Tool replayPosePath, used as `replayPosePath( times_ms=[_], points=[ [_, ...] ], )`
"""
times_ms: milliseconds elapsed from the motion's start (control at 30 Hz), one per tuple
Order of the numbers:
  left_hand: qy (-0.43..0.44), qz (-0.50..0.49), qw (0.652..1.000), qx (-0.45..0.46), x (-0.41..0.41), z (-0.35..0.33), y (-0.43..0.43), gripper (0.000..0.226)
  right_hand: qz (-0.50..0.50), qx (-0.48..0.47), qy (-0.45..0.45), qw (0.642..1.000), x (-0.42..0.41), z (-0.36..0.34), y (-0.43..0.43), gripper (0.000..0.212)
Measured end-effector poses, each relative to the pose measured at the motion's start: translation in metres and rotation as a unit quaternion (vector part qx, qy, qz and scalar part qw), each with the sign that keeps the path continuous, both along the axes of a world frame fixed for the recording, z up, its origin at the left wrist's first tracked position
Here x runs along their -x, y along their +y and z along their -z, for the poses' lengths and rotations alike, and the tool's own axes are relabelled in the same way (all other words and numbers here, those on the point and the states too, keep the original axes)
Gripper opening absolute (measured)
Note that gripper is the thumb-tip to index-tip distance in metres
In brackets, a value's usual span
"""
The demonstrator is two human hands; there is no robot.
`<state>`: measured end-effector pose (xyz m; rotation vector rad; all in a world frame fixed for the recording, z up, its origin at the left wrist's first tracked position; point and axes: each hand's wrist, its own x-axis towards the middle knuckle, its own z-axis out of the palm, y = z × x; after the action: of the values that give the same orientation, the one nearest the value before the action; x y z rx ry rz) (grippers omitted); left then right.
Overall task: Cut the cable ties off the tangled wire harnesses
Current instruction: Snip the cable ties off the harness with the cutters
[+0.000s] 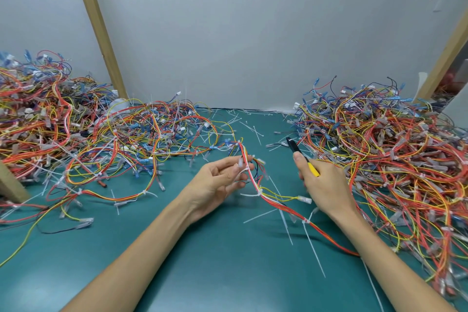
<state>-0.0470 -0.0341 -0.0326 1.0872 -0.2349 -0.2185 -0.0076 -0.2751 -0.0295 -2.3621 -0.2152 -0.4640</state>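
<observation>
My left hand is palm up at the middle of the green mat and pinches a wire harness of red, orange and yellow wires near its top. White cable ties still bind that harness at several spots; it trails down to the right under my right forearm. My right hand grips small cutters with yellow handles and a black nose pointing up and left, about a hand's width to the right of the harness.
A big tangled pile of harnesses fills the left side and another pile fills the right. Cut white tie pieces lie scattered on the green mat. Wooden posts lean against the grey wall.
</observation>
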Motion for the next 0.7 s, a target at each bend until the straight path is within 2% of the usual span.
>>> replayPosePath(
  times_ms=[67,133,200,267,300,367,467,533,600,700],
  points=[
    [0.007,-0.005,1.0,-0.008,0.0,0.002,-0.001,0.049,-0.001,0.013,-0.006,1.0,0.001,0.0,0.001,0.081],
    [-0.007,-0.028,0.999,-0.031,0.0,0.002,-0.002,0.024,0.001,0.03,-0.016,0.999,0.003,-0.001,0.002,0.077],
    [-0.058,-0.095,0.987,-0.115,0.0,0.003,-0.002,0.009,0.004,0.044,-0.026,0.999,0.005,0.0,0.004,0.074],
    [-0.114,-0.157,0.962,-0.192,0.0,0.004,-0.003,0.017,0.006,0.057,-0.036,0.998,0.006,0.0,0.004,0.069],
    [-0.133,-0.166,0.956,-0.204,0.0,0.004,-0.003,0.018,0.006,0.064,-0.039,0.997,0.007,0.001,0.005,0.068],
    [-0.171,-0.148,0.947,-0.23,0.0,0.004,-0.003,0.012,0.01,0.078,-0.045,0.996,0.007,0.003,0.005,0.069],
    [-0.205,-0.118,0.917,-0.32,0.001,0.002,-0.001,0.027,0.022,0.103,-0.059,0.993,0.006,0.007,0.003,0.069],
    [-0.249,-0.14,0.872,-0.397,0.001,0.0,0.002,0.035,0.033,0.125,-0.069,0.989,0.004,0.009,0.0,0.068],
    [-0.317,-0.189,0.802,-0.47,0.002,0.0,0.005,0.037,0.045,0.135,-0.077,0.987,0.003,0.01,-0.002,0.067],
    [-0.377,-0.213,0.73,-0.529,0.001,0.001,0.008,0.051,0.047,0.124,-0.083,0.988,0.001,0.011,-0.004,0.063]
  ],
)
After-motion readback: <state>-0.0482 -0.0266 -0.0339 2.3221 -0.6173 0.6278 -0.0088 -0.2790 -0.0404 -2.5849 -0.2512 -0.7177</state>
